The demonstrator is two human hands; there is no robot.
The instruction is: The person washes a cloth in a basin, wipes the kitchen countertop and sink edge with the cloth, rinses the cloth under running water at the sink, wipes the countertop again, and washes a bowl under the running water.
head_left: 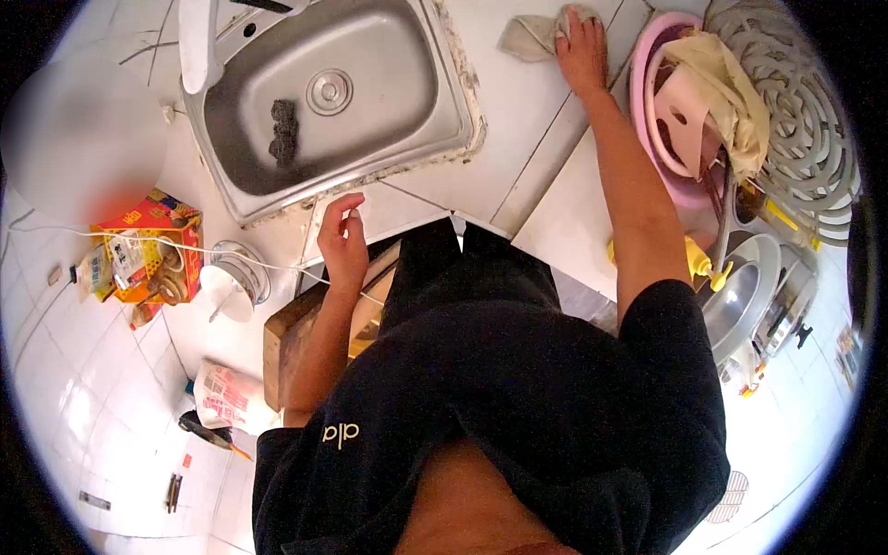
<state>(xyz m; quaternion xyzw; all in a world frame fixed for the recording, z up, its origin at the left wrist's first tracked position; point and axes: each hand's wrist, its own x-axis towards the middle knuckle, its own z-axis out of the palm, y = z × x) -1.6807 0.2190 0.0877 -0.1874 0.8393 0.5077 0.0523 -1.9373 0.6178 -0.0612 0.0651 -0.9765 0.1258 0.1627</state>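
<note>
Far out at the top, my right hand [582,54] presses a crumpled beige cloth [529,39] against the white tiled counter [490,171], close to the wall side. Part of the cloth sticks out to the left of the fingers. My left hand [343,242] hovers near the counter's front edge, just below the steel sink [452,120]. Its fingers are loosely bent and hold nothing. Inside the sink lies a dark scouring pad [283,132], left of the round drain [328,92].
A pink basin [640,88] with a pale cloth stands right, near stacked grey racks [795,116] and metal bowls [740,277]. A yellow pump bottle [700,259] is beside my right arm. Left are a red-yellow box [166,259], a white cable [199,248] and an open drawer [282,347].
</note>
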